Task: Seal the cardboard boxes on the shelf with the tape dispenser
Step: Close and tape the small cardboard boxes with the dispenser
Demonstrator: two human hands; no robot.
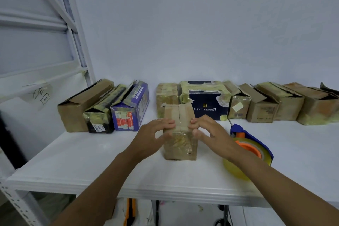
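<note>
A small cardboard box [180, 134] stands upright near the middle of the white shelf [91, 161], its two top flaps folded shut with the seam running away from the viewer. Old glossy tape wrinkles across its near face. The left hand [156, 135] presses on the left flap, fingers spread over the top edge and thumb down the side; the right hand [207, 130] does the same on the right flap, fingertips almost meeting the other hand's at the seam. Both hands clamp the box between them, though blur makes the exact thumb contact hard to judge.

Just right of the box, partly behind the right forearm, lies the tape dispenser [249, 145], blue-framed with an orange hub and a roll of yellowish clear tape, resting on the shelf untouched.

Along the wall behind runs a row of worn boxes: a dark blue box [209, 104] printed "BENLYDESIGN" directly behind the held one, a purple box [132, 108] and brown ones to the left, and more brown cartons [286, 104] to the right, several with flaps open.
</note>
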